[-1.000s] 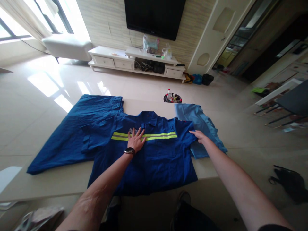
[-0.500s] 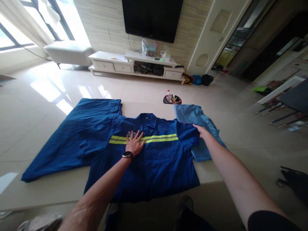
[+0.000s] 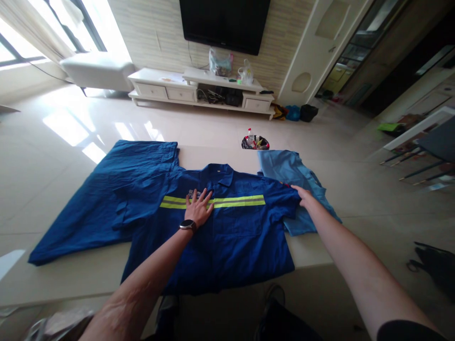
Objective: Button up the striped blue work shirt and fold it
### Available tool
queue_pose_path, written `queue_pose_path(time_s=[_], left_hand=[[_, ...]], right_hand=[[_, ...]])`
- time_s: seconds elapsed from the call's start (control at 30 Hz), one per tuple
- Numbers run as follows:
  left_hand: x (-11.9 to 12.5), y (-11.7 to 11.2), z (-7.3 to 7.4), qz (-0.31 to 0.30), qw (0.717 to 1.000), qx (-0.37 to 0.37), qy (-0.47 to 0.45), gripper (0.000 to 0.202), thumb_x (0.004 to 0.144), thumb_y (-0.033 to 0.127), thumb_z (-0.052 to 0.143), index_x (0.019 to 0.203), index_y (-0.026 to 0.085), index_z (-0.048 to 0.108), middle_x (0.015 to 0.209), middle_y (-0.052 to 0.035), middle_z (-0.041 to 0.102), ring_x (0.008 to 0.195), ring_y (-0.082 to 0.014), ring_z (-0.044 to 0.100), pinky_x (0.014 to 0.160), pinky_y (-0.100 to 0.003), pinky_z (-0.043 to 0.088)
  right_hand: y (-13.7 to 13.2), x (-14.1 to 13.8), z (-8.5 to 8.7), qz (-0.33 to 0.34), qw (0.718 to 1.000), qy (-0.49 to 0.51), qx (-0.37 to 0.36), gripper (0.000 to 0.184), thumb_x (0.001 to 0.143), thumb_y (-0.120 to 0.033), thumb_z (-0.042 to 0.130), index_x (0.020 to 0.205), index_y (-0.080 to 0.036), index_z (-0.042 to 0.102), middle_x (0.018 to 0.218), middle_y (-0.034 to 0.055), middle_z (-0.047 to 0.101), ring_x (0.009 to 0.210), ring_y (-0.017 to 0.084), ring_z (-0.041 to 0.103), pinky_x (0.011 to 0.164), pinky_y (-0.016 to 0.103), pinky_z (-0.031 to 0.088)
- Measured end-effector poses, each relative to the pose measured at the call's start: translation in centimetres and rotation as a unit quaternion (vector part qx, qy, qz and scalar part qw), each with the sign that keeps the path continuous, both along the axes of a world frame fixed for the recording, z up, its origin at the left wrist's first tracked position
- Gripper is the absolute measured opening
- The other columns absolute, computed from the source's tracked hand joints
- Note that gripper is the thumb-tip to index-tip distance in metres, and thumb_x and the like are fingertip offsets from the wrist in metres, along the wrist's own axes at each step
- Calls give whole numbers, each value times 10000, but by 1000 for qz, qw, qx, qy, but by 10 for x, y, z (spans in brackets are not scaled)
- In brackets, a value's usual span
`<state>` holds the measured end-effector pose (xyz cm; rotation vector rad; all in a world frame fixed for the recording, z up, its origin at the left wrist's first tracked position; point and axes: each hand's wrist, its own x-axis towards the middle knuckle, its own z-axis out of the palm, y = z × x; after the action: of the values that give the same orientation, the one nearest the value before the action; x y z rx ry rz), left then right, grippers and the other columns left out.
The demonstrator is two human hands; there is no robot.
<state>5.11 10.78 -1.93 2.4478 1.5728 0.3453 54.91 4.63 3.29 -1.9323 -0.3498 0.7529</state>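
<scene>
On the tabletop [image 3: 305, 251], your left grip [image 3: 198, 209] lies wide open on the blue work shirt [image 3: 241, 237]; your right grip [image 3: 304, 197], at 3 o'clock, rests flat on its sleeve [image 3: 284, 201].

Work trousers [image 3: 95, 199] lie left of the work jacket [image 3: 227, 237], a shirt [image 3: 295, 175] right, beneath its sleeve, a small bowl [image 3: 255, 142] behind.

Wall-mounted TV [image 3: 224, 23] above white console [image 3: 151, 91]

You've got strong daylight pouring through the window [image 3: 67, 28] at upper left, blown out white, with glare across the glossy floor [image 3: 67, 128]; the wide lens bends the edges.
</scene>
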Motion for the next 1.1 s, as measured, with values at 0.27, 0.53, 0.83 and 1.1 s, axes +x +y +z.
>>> queue_pose_path(time_s=[0.27, 0.53, 0.83, 1.1], left_hand=[[1, 0, -1, 2, 1000, 1, -17, 642, 998, 575, 375, 1608, 378, 367, 1698, 27, 308, 1592, -410, 150, 1244, -727, 75], [2, -1, 4, 4, 1000, -12, -3, 647, 1002, 578, 349, 1616, 372, 354, 1708, 34, 282, 1598, -398, 130, 1255, -711, 56], [2, -1, 4, 6, 1000, -14, -11, 647, 1001, 570, 347, 1615, 368, 360, 1708, 33, 282, 1599, -395, 122, 1255, -711, 36], [3, -1, 7, 8, 1000, -26, -13, 651, 992, 570, 373, 1615, 382, 354, 1709, 32, 284, 1604, -387, 105, 1262, -692, 22]], right_hand=[[-27, -20, 31, 74, 996, 27, 44, 158, 783, -229, 757, 923, -175, 711, 847, 75, 790, 880, 247, 757, 893, 411, 616], [-10, -89, 91, 343, 906, -244, 45, 431, 904, -558, 644, 1178, -227, 675, 1098, 84, 761, 1037, 259, 704, 935, 412, 572], [-103, -194, 6, 569, 655, -480, -131, 702, 933, -476, 621, 1569, -243, 438, 1649, 127, 401, 1512, 333, 368, 1201, 521, 347], [-61, -203, -12, 439, 728, -526, -37, 562, 1029, -404, 408, 1549, -200, 467, 1655, 81, 399, 1569, 293, 246, 1234, 478, 302]])
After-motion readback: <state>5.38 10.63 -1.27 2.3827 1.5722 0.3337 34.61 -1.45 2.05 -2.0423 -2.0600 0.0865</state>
